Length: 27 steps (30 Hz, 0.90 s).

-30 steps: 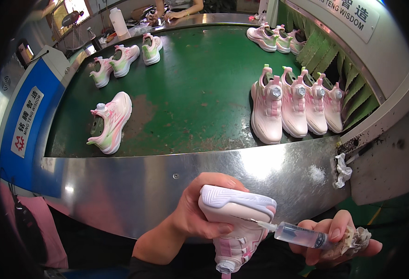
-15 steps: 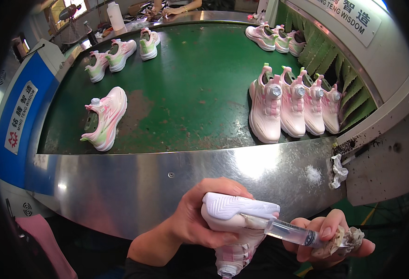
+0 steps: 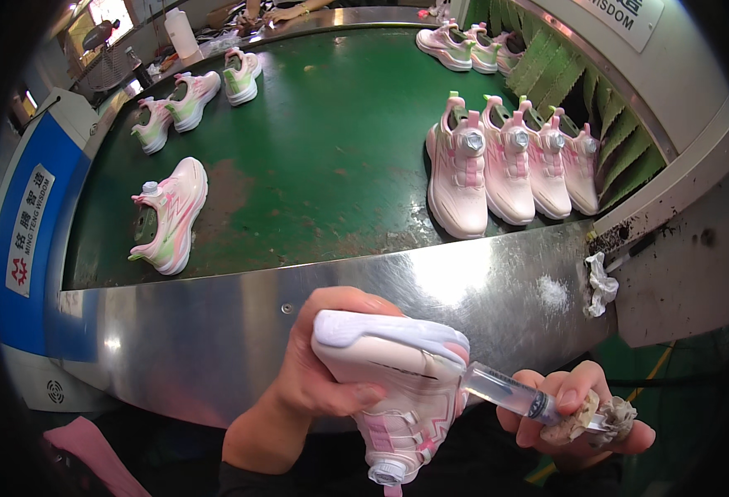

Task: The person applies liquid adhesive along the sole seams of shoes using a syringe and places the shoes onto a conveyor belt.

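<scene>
A pink-white shoe [image 3: 389, 364] is gripped by the left hand [image 3: 315, 364] near the metal table [image 3: 190, 348]. A syringe [image 3: 501, 389] with clear liquid [image 3: 490, 383] is pinched by the right hand [image 3: 576, 406], its front at the shoe. A white bottle [image 3: 181, 33] is seen far behind.

At six o'clock on my remote feed, a pale-pink dial-closure sneaker [image 3: 410, 393] is tipped over, lavender-white sole [image 3: 389, 329] toward twelve, dial [image 3: 388, 472] toward six, a dark line along the upper. At half past four, a clear syringe [image 3: 501, 391] angles toward ten, front end at the sneaker's edge, a crumpled wad [image 3: 617, 418] around its rear.
</scene>
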Motion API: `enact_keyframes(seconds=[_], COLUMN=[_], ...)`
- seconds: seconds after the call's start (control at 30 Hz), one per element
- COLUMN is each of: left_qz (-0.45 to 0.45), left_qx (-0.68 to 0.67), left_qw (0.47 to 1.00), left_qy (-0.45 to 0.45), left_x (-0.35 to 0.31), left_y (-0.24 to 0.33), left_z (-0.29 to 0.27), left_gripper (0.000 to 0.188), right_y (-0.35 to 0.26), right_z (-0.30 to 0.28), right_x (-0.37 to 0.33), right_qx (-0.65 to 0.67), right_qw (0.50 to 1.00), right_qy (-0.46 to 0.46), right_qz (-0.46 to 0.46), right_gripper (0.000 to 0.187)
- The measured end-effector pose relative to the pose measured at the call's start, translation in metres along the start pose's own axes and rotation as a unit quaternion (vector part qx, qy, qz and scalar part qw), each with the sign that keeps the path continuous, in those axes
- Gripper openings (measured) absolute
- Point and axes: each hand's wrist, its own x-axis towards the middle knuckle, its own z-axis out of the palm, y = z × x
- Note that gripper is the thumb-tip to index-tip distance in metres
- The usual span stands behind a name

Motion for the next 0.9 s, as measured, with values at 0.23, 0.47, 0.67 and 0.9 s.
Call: enact_keyframes(seconds=[0.23,0.47,0.67,0.9], left_qz=[-0.058,-0.1,-0.12,-0.115], left_qx=[-0.016,-0.013,-0.022,-0.055], left_qw=[0.987,0.981,0.972,0.97], left_qy=[0.148,0.166,0.201,0.208], left_x=[0.006,0.008,0.004,0.001], left_y=[0.001,-0.004,-0.006,-0.019], left_z=[0.008,-0.002,-0.009,-0.036], left_gripper=[0.072,0.071,0.073,0.071], right_y=[0.022,0.026,0.038,0.04], right_z=[-0.025,-0.03,-0.039,-0.047], right_x=[-0.012,-0.025,-0.037,-0.054], right_qx=[0.051,0.049,0.05,-0.006], right_qw=[0.998,0.999,0.998,0.999], right_qy=[-0.023,-0.002,0.014,0.01], right_qz=[-0.032,-0.008,0.027,0.038], right_gripper=[0.084,0.081,0.075,0.077])
